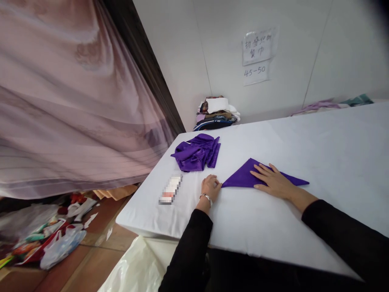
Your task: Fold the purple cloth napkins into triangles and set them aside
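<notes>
A purple cloth napkin (243,175), folded into a flat triangle, lies on the white-covered table (261,227). My left hand (210,187) is at its left point, thumb and fingertips closed on that corner; a metal bracelet circles the wrist. Spread over the right half of the triangle, my right hand (273,182) lies flat with its fingers apart, covering part of the cloth. The right tip of the napkin shows beyond this hand. Farther back on the left sits a crumpled heap of purple cloth (197,153).
A blurred-out phone-shaped object (170,190) lies left of my left hand. Folded clothes (216,112) are stacked beyond the far edge, below paper signs (257,56) on the wall. A pink curtain (67,89) hangs at left. Bags (62,245) lie on the floor.
</notes>
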`<state>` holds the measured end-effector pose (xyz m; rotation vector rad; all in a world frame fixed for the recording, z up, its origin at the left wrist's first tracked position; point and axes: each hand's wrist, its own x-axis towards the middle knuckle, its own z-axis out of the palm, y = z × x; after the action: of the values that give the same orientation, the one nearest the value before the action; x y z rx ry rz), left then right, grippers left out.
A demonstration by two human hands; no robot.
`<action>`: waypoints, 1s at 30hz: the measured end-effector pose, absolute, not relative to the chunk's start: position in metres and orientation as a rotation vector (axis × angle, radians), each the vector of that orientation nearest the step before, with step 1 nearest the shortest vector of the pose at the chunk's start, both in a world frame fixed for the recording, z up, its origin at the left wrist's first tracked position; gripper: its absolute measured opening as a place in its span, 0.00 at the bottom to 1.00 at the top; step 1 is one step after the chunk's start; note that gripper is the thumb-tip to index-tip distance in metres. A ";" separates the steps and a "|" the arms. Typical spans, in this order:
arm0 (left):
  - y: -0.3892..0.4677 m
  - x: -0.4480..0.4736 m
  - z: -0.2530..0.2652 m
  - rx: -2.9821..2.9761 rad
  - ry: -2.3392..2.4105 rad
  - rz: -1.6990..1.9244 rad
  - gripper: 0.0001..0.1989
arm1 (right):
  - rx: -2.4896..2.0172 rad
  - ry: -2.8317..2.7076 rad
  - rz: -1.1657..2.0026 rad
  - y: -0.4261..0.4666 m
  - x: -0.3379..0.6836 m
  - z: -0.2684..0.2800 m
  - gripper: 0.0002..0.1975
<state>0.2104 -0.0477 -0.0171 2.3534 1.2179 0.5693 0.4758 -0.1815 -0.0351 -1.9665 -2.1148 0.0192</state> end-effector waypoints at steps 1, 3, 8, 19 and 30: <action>-0.048 0.210 -0.017 2.353 1.217 0.567 0.01 | -1.941 -2.124 0.031 -0.182 0.475 -0.034 0.32; -0.048 0.210 -0.018 2.351 1.221 0.562 0.01 | -1.896 -2.150 0.093 -0.183 0.474 -0.033 0.30; -0.045 0.210 -0.019 2.351 1.247 0.554 0.07 | -1.892 -2.163 0.246 -0.184 0.471 -0.030 0.29; -0.115 0.270 -0.001 2.812 0.751 0.500 0.28 | -1.846 -2.179 0.191 -0.183 0.474 -0.034 0.30; -0.108 0.275 -0.017 2.807 0.756 0.193 0.42 | -1.859 -2.172 0.177 -0.181 0.474 -0.036 0.31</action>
<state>0.2755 -0.1084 -0.0166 2.8074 0.7560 0.1931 0.4743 -0.1811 -0.0364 -1.8590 -2.1715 0.1775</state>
